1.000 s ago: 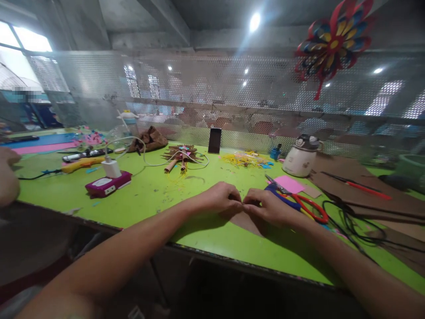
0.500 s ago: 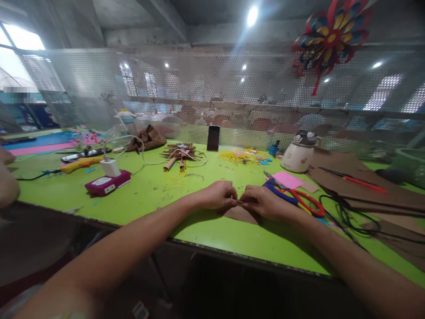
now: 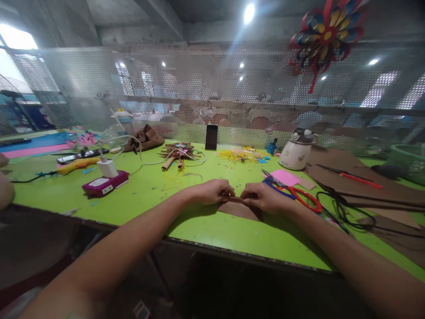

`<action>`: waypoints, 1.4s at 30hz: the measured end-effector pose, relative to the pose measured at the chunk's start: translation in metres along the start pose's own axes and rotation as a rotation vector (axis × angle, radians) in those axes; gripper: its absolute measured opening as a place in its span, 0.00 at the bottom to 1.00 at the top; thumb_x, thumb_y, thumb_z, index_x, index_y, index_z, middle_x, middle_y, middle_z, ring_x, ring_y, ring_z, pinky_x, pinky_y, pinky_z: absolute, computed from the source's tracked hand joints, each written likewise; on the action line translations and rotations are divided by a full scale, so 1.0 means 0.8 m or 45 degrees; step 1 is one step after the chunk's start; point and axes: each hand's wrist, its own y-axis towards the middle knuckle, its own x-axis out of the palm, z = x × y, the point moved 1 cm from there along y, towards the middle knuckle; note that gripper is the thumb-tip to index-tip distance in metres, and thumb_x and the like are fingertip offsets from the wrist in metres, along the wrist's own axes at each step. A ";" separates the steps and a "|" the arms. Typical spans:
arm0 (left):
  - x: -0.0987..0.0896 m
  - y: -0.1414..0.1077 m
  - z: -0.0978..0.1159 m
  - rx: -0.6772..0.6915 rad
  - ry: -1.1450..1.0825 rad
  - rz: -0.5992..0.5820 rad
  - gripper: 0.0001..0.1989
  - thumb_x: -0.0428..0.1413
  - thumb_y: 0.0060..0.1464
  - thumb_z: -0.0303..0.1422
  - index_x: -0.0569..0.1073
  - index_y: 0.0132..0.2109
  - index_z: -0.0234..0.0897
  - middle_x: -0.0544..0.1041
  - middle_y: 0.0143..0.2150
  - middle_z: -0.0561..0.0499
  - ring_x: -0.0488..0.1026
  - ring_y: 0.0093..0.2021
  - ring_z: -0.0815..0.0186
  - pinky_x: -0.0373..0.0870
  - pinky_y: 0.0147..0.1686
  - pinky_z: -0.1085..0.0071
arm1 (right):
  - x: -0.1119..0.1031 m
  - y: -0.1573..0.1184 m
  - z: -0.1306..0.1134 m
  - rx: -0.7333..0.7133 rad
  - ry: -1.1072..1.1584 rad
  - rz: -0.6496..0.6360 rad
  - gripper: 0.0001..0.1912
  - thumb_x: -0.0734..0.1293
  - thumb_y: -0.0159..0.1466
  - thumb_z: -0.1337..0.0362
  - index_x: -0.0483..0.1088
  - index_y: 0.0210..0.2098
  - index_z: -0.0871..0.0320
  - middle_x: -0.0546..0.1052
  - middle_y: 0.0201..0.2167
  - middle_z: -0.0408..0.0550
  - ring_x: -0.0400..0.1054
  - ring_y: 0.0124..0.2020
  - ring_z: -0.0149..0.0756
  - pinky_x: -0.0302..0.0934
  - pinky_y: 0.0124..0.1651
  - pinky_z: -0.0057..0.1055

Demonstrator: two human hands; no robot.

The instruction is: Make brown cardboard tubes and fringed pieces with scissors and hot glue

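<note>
A piece of brown paper (image 3: 241,211) lies on the green table near its front edge, its far edge rolled into a narrow tube. My left hand (image 3: 217,192) pinches the left end of that roll. At the other end my right hand (image 3: 262,197) is closed on it, thumb and fingers pressed together. The flat part of the paper spreads toward me below the fingers. Just right of my right hand lie scissors (image 3: 305,198) with red and blue handles, partly hidden behind that hand.
Pink paper (image 3: 286,177), a white flask (image 3: 295,153) and large brown sheets (image 3: 335,170) with a red pen (image 3: 361,180) are on the right. A purple power adapter (image 3: 105,183), yellow glue gun (image 3: 78,166) and brown paper figure (image 3: 179,153) stand left. A phone (image 3: 211,137) leans behind.
My hands have moved slightly apart along the paper's far edge, and more of the rolled part shows between them. The view has shifted a little.
</note>
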 end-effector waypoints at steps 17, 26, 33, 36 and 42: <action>0.020 0.013 0.006 0.040 0.041 0.116 0.04 0.55 0.53 0.29 0.74 0.35 0.35 0.66 0.32 0.52 0.64 0.32 0.68 0.59 0.33 0.74 | 0.007 0.003 -0.014 -0.071 -0.148 0.058 0.07 0.63 0.63 0.67 0.72 0.32 0.60 0.72 0.31 0.50 0.65 0.33 0.35 0.57 0.36 0.29; 0.016 0.014 0.011 -0.001 0.005 0.137 0.04 0.57 0.51 0.30 0.76 0.35 0.35 0.67 0.30 0.52 0.64 0.32 0.68 0.59 0.32 0.74 | 0.001 0.001 -0.013 -0.108 -0.185 -0.020 0.09 0.60 0.65 0.68 0.72 0.33 0.62 0.73 0.32 0.51 0.66 0.34 0.36 0.58 0.36 0.30; 0.013 0.014 0.010 0.030 0.004 0.114 0.05 0.57 0.52 0.31 0.76 0.31 0.36 0.66 0.28 0.52 0.63 0.30 0.69 0.57 0.30 0.73 | 0.000 -0.001 -0.013 -0.124 -0.214 -0.070 0.08 0.59 0.65 0.68 0.71 0.35 0.60 0.72 0.33 0.50 0.65 0.34 0.36 0.56 0.35 0.29; 0.011 0.013 0.010 0.016 0.027 0.101 0.06 0.56 0.52 0.30 0.74 0.29 0.35 0.65 0.28 0.52 0.62 0.29 0.69 0.56 0.29 0.73 | -0.001 -0.005 -0.012 -0.136 -0.231 -0.087 0.08 0.59 0.65 0.69 0.70 0.34 0.59 0.71 0.32 0.50 0.64 0.33 0.36 0.55 0.34 0.29; 0.009 0.008 0.003 -0.004 0.047 0.064 0.05 0.55 0.52 0.29 0.76 0.35 0.37 0.68 0.30 0.50 0.64 0.32 0.67 0.56 0.31 0.71 | -0.006 -0.017 -0.008 -0.128 -0.239 -0.090 0.07 0.59 0.64 0.70 0.68 0.33 0.60 0.70 0.32 0.50 0.63 0.32 0.35 0.54 0.32 0.29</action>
